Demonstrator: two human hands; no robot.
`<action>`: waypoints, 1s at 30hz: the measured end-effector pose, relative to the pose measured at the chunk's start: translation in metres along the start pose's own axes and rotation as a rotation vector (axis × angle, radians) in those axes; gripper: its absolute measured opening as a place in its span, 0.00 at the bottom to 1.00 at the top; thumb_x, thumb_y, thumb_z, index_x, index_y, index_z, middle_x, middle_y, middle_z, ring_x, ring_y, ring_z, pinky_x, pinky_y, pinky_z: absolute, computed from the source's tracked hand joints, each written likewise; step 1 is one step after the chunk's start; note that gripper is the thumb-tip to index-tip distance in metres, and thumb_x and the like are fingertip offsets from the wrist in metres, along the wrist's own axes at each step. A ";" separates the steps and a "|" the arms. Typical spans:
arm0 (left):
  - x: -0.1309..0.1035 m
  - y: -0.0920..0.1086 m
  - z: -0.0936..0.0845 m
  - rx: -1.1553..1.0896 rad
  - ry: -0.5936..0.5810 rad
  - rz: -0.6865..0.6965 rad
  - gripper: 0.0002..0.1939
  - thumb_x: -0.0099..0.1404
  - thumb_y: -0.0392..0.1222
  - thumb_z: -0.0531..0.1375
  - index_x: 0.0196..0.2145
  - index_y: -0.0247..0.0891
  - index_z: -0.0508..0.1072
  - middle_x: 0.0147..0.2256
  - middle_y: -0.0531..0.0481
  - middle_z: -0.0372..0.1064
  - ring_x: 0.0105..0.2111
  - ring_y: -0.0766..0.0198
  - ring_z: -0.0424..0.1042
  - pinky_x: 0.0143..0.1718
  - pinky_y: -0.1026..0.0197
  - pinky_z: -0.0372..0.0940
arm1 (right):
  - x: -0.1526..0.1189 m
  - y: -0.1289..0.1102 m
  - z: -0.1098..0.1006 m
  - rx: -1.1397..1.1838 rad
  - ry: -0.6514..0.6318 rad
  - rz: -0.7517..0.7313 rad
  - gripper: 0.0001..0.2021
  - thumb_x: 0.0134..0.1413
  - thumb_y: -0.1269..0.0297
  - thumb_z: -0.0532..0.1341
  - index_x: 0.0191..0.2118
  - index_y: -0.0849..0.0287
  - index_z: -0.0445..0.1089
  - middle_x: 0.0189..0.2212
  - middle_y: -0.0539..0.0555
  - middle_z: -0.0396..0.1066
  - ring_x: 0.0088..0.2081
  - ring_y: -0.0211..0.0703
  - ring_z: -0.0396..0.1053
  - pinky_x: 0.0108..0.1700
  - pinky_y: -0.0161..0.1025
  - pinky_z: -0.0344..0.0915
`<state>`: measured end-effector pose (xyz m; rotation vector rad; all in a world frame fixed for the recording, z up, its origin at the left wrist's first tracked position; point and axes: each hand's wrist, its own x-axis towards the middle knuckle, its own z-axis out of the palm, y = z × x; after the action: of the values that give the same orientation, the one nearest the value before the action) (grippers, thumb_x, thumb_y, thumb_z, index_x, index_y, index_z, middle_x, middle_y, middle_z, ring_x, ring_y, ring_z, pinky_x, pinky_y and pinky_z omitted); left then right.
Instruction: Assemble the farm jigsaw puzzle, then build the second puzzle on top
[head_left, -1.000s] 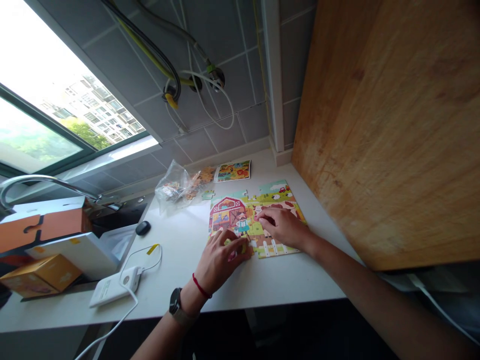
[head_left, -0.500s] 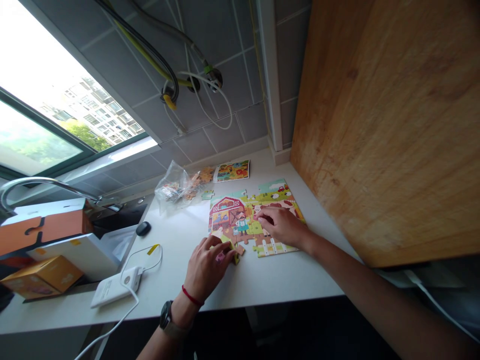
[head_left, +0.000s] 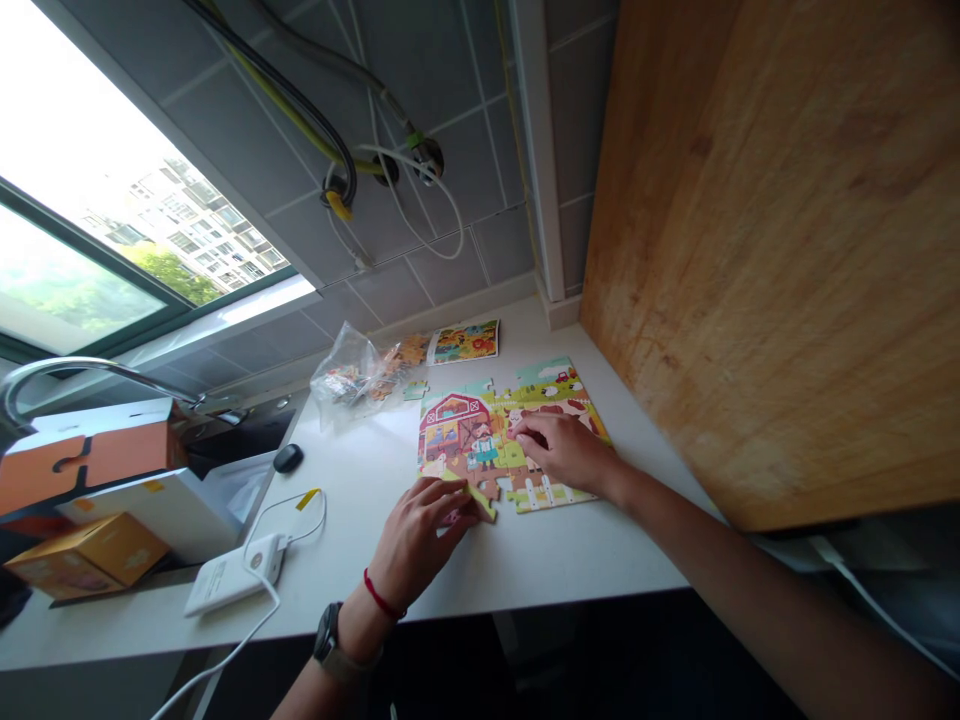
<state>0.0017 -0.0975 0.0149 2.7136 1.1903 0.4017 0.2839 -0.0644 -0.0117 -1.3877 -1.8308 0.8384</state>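
A partly joined jigsaw puzzle (head_left: 512,455) with a red barn, a farmer and a cow lies on the white counter. At its lower left edge, my left hand (head_left: 426,522) grips a green and pink puzzle piece (head_left: 481,502) between thumb and fingers. The piece is tilted against the puzzle's border, partly covered by the fingers. On the cow part rests my right hand (head_left: 564,450), its fingers curled together; whatever is under the fingertips is hidden. A loose green piece (head_left: 415,390) lies near the upper left corner.
A clear plastic bag (head_left: 345,375) with puzzle pieces and a picture card (head_left: 465,341) lie behind the puzzle. At left are a white power bank (head_left: 234,575) with a cable, a black oval object (head_left: 288,458), boxes (head_left: 90,470) and a faucet (head_left: 112,368). A wooden panel (head_left: 750,250) stands at right.
My left hand has moved slightly right with the puzzle piece, bringing it along the puzzle's lower edge. My right hand stays in place.
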 end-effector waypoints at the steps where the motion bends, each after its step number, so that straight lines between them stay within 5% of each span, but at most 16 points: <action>1: -0.001 0.001 0.004 -0.012 0.030 -0.008 0.06 0.69 0.41 0.68 0.44 0.44 0.83 0.47 0.46 0.81 0.45 0.52 0.78 0.45 0.49 0.78 | 0.000 0.000 0.000 -0.003 0.000 0.001 0.10 0.64 0.69 0.60 0.41 0.57 0.81 0.40 0.55 0.81 0.42 0.47 0.76 0.46 0.39 0.65; 7: -0.012 0.013 0.023 -0.019 0.118 -0.039 0.10 0.72 0.42 0.65 0.49 0.44 0.82 0.51 0.45 0.80 0.49 0.50 0.76 0.49 0.47 0.78 | 0.000 0.000 0.000 -0.014 -0.008 0.002 0.10 0.65 0.69 0.60 0.42 0.57 0.81 0.40 0.55 0.81 0.42 0.47 0.76 0.46 0.39 0.65; 14: -0.028 0.041 0.036 0.127 0.083 -0.087 0.23 0.74 0.43 0.61 0.65 0.44 0.71 0.64 0.41 0.68 0.62 0.44 0.67 0.60 0.39 0.70 | 0.000 0.002 0.001 -0.015 -0.004 -0.012 0.11 0.65 0.69 0.59 0.42 0.57 0.80 0.41 0.55 0.81 0.43 0.47 0.76 0.47 0.40 0.66; 22: -0.029 0.062 0.033 0.166 0.089 -0.126 0.23 0.72 0.42 0.61 0.63 0.44 0.72 0.60 0.38 0.67 0.60 0.45 0.68 0.59 0.40 0.70 | 0.000 0.002 0.001 -0.012 -0.011 -0.004 0.11 0.65 0.68 0.59 0.43 0.57 0.81 0.41 0.56 0.82 0.43 0.47 0.77 0.47 0.40 0.66; 30: -0.032 0.061 0.030 0.262 0.072 -0.129 0.24 0.73 0.42 0.60 0.65 0.46 0.70 0.71 0.39 0.53 0.70 0.36 0.54 0.64 0.32 0.63 | 0.000 0.000 0.000 -0.022 -0.018 0.011 0.11 0.66 0.67 0.59 0.43 0.57 0.81 0.41 0.56 0.82 0.42 0.47 0.76 0.46 0.39 0.66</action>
<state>0.0327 -0.1630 -0.0051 2.8353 1.5268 0.3514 0.2841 -0.0646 -0.0115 -1.4089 -1.8531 0.8417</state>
